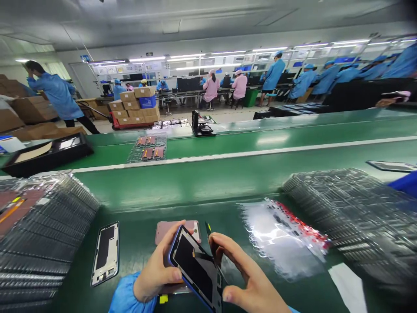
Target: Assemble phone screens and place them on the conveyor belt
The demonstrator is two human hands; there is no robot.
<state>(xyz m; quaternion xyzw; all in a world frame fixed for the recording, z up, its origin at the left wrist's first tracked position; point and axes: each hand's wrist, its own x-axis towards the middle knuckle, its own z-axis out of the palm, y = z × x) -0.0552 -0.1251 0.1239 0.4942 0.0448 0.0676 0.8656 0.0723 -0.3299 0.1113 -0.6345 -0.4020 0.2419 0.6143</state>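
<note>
My left hand (154,271) is closed round the edge of a blue-rimmed phone frame (194,266), which is tilted with its dark inner face towards me. Between the thumb and fingers of my right hand (249,278) is a thin dark screen panel (215,252), seen nearly edge-on at the frame's right side. A small orange-tipped flex strip shows between the two. Behind my left hand lies a pinkish panel (164,228) on the green bench. Another phone frame (106,254) lies flat to the left. A yellow tab (163,299) pokes out below my hands.
Stacks of clear plastic trays stand at left (70,217) and right (355,208). Clear film sheets (276,239) with red edges lie right of my hands. Beyond runs a green conveyor (228,174) carrying a tray of pinkish panels (153,148) and a black fixture (200,126). People work farther back.
</note>
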